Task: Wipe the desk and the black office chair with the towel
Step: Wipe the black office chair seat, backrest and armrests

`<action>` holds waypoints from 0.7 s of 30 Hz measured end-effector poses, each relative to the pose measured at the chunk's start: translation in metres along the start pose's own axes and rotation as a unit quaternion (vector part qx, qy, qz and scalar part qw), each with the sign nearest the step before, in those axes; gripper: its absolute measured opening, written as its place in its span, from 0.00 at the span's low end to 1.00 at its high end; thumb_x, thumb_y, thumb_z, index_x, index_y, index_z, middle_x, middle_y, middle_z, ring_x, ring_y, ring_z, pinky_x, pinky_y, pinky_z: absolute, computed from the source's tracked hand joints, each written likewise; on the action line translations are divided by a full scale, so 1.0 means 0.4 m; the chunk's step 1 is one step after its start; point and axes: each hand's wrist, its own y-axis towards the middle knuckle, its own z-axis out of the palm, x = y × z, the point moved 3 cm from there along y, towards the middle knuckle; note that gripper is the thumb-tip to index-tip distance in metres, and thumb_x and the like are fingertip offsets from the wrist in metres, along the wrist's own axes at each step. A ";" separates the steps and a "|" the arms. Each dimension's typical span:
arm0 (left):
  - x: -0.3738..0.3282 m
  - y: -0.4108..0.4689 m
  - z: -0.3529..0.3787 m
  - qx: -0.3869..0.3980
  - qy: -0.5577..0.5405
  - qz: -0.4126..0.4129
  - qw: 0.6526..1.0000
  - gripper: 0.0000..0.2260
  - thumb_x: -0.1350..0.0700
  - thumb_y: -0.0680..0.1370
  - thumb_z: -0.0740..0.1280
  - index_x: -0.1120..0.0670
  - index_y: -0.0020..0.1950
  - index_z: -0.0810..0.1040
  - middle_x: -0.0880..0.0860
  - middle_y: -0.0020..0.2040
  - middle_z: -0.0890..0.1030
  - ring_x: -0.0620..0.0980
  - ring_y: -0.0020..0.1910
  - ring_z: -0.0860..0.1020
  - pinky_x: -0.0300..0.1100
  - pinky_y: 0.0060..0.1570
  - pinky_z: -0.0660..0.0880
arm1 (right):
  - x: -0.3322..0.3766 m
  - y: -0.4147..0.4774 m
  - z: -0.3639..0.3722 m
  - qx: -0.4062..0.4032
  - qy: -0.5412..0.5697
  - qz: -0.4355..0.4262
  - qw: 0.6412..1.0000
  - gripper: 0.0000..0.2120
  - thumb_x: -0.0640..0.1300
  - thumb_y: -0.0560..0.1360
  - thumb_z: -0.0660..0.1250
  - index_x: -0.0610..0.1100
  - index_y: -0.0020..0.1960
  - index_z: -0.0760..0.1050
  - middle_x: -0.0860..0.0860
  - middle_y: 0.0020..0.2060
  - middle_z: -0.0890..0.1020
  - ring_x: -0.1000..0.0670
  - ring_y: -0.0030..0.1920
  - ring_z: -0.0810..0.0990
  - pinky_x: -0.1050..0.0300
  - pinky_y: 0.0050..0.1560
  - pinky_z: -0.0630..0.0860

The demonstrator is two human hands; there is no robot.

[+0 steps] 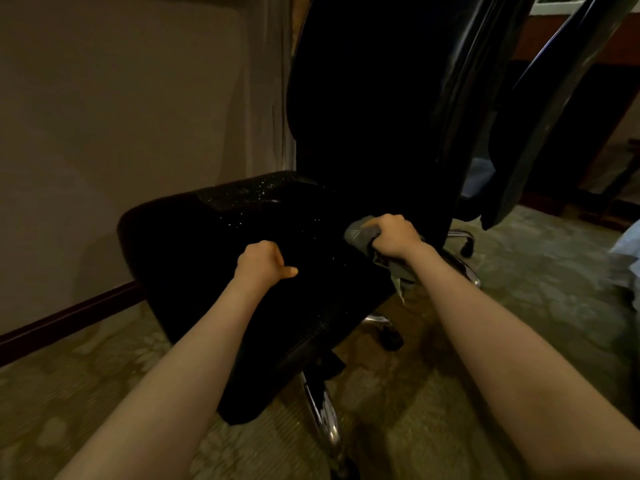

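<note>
The person's right hand (394,235) gripped a bunched grey towel (360,233), fingers wrapped tight round it. It pressed the towel onto the seat (214,244) of the black office chair (363,98) at the seat's 3 o'clock edge, just beside the foot of the backrest. The left hand (261,263) lay near the seat's centre with fingers curled under and thumb sticking out toward 3 o'clock. It appeared to hold nothing, though whether it pinched the upholstery could not be told.

Pale specks (249,192) dotted the seat from the centre up to its 12 o'clock rim, so that stretch seemed to need the work most. The step would likely go best if the wad were opened flatter for more contact. Overlapping strokes could then be drawn from 12 o'clock toward 6, carrying the debris off the front edge. The left hand would do well to brace the seat, since the chair stood on a castered chrome base (323,420) over carpet (519,306) and might roll or swivel. The desk was not plainly identifiable; a wooden edge (554,36) at the frame's 1 o'clock might be it.
</note>
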 end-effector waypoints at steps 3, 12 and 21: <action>0.004 -0.012 -0.005 -0.009 -0.016 -0.002 1.000 0.09 0.51 0.73 0.71 0.55 0.46 0.75 0.53 0.49 0.76 0.52 0.52 0.76 0.42 0.47 0.72 | 0.088 -0.040 0.037 0.028 0.010 -0.097 0.995 0.17 0.34 0.76 0.62 0.44 0.63 0.77 0.44 0.56 0.80 0.44 0.54 0.78 0.57 0.45 0.72; 0.037 -0.032 -0.052 0.018 -0.046 -0.022 0.999 0.06 0.62 0.76 0.66 0.56 0.52 0.77 0.57 0.56 0.76 0.53 0.54 0.75 0.40 0.49 0.72 | 0.107 -0.072 0.021 -0.065 0.109 -0.066 0.990 0.17 0.38 0.74 0.66 0.45 0.62 0.77 0.43 0.59 0.80 0.42 0.61 0.76 0.51 0.59 0.73; 0.052 -0.072 -0.049 0.006 -0.058 -0.043 0.997 0.05 0.62 0.76 0.64 0.53 0.46 0.78 0.53 0.52 0.77 0.51 0.55 0.75 0.39 0.50 0.71 | 0.225 -0.184 0.057 0.130 0.131 -0.228 0.956 0.15 0.36 0.74 0.68 0.40 0.61 0.78 0.46 0.57 0.81 0.52 0.57 0.78 0.58 0.61 0.74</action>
